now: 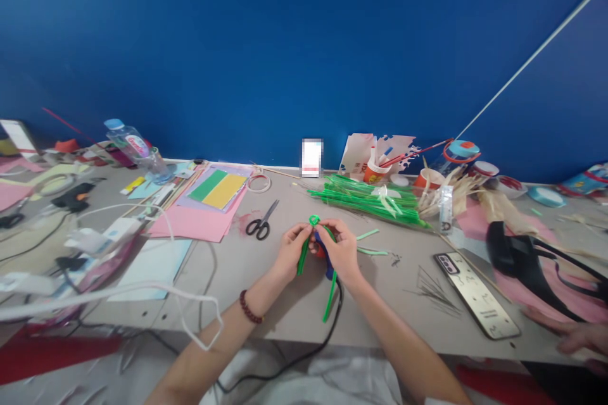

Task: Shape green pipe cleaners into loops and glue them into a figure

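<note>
Both my hands meet over the middle of the grey table (285,304). My left hand (289,253) and my right hand (341,250) are closed on green strips (329,294) that are coiled into a small green roll (314,220) at the fingertips. The strips' loose ends hang down toward me. A blue and red object (322,250) shows between the palms; I cannot make it out. A dark bead bracelet (249,308) circles my left wrist.
Black scissors (261,221) lie left of my hands by pink paper (197,221). A bundle of green strips (365,197) lies behind, a phone (476,295) to the right. A water bottle (137,149), cups (375,171), cables and another person's hand (577,335) crowd the edges.
</note>
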`<act>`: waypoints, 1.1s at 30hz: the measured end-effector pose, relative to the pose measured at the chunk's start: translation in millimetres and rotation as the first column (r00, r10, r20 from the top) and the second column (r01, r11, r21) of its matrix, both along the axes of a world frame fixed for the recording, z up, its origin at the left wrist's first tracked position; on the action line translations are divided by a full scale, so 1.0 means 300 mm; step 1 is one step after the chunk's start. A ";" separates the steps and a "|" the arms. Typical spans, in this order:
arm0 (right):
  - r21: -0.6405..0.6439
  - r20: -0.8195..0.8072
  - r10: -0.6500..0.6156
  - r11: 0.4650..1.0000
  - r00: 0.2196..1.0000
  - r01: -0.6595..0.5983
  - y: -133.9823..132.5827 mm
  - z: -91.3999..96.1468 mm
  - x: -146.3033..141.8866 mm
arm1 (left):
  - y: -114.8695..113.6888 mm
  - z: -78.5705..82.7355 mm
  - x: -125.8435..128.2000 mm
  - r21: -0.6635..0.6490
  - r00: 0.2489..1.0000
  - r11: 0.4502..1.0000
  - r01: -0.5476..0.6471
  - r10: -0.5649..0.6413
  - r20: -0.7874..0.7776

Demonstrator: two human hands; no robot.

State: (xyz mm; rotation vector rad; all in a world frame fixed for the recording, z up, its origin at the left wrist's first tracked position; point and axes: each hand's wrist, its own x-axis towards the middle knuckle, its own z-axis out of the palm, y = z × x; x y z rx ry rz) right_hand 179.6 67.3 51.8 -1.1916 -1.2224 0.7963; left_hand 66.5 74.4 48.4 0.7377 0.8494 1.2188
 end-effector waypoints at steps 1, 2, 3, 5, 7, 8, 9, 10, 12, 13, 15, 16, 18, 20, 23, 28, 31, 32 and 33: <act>0.015 0.023 -0.009 1.000 1.000 0.008 0.001 0.002 0.001 | 0.000 0.001 0.000 -0.008 1.000 1.000 0.014 -0.014 0.019; 0.029 0.043 -0.016 0.999 0.999 0.014 0.001 0.004 0.002 | 0.001 0.002 -0.001 -0.016 0.999 0.999 0.028 -0.028 0.039; 0.040 0.054 -0.020 0.999 0.998 0.017 0.001 0.005 0.002 | 0.001 0.004 -0.002 -0.023 0.997 0.999 0.047 -0.045 0.058; 0.038 0.034 -0.012 0.999 0.999 0.010 0.001 0.007 0.002 | 0.003 0.009 -0.003 -0.041 0.992 0.995 0.087 -0.082 0.095; 0.009 -0.031 0.008 1.000 0.999 -0.008 0.000 0.005 0.000 | 0.004 0.014 -0.003 -0.071 0.985 0.990 0.121 -0.111 0.132; -0.011 -0.066 0.017 1.000 0.998 -0.018 0.001 0.003 -0.001 | 0.006 0.016 -0.003 -0.091 0.981 0.987 0.135 -0.120 0.153; -0.028 -0.093 0.022 0.999 0.995 -0.025 0.001 0.001 -0.001 | 0.007 0.017 -0.003 -0.114 0.976 0.982 0.148 -0.126 0.177; -0.039 -0.108 0.022 0.999 0.994 -0.027 0.003 0.000 0.000 | 0.009 0.018 -0.003 -0.139 0.971 0.977 0.160 -0.130 0.202; -0.041 -0.101 0.014 0.999 0.995 -0.018 0.007 -0.004 0.002 | 0.012 0.019 -0.004 -0.182 0.956 0.964 0.195 -0.145 0.254; -0.039 -0.091 0.011 0.999 0.996 -0.015 0.009 -0.006 0.004 | 0.013 0.019 -0.006 -0.197 0.948 0.956 0.216 -0.157 0.277; -0.044 -0.092 0.021 0.999 0.996 -0.025 0.014 -0.009 0.008 | 0.015 0.017 -0.009 -0.202 0.933 0.946 0.255 -0.185 0.310; -0.053 -0.108 0.029 0.998 0.994 -0.035 0.016 -0.011 0.008 | 0.015 0.017 -0.010 -0.196 0.928 0.942 0.271 -0.202 0.313; -0.077 -0.166 0.045 0.995 0.985 -0.059 0.018 -0.014 0.008 | 0.014 0.015 -0.012 -0.175 0.928 0.940 0.294 -0.237 0.288; -0.111 -0.250 0.073 0.988 0.966 -0.103 0.018 -0.014 0.005 | 0.013 0.012 -0.011 -0.154 0.943 0.947 0.282 -0.245 0.225; -0.168 -0.345 0.100 0.972 0.933 -0.166 0.016 -0.011 0.000 | 0.010 0.008 -0.006 -0.121 0.977 0.974 0.192 -0.177 0.121; -0.151 -0.193 -0.011 0.988 0.981 -0.019 0.015 -0.014 0.001 | 0.010 -0.005 0.003 -0.074 1.000 0.997 0.021 -0.022 -0.010; -0.102 -0.109 -0.019 0.995 0.994 0.008 0.015 -0.016 0.002 | 0.010 -0.010 0.005 -0.065 1.000 0.998 -0.005 0.003 -0.031; -0.083 -0.089 -0.017 0.997 0.996 0.010 0.014 -0.015 0.002 | 0.010 -0.009 0.005 -0.064 1.000 0.998 -0.004 0.003 -0.024; -0.065 -0.075 -0.010 0.998 0.997 0.005 0.013 -0.013 0.002 | 0.009 -0.007 0.005 -0.063 1.000 0.998 -0.002 0.001 -0.012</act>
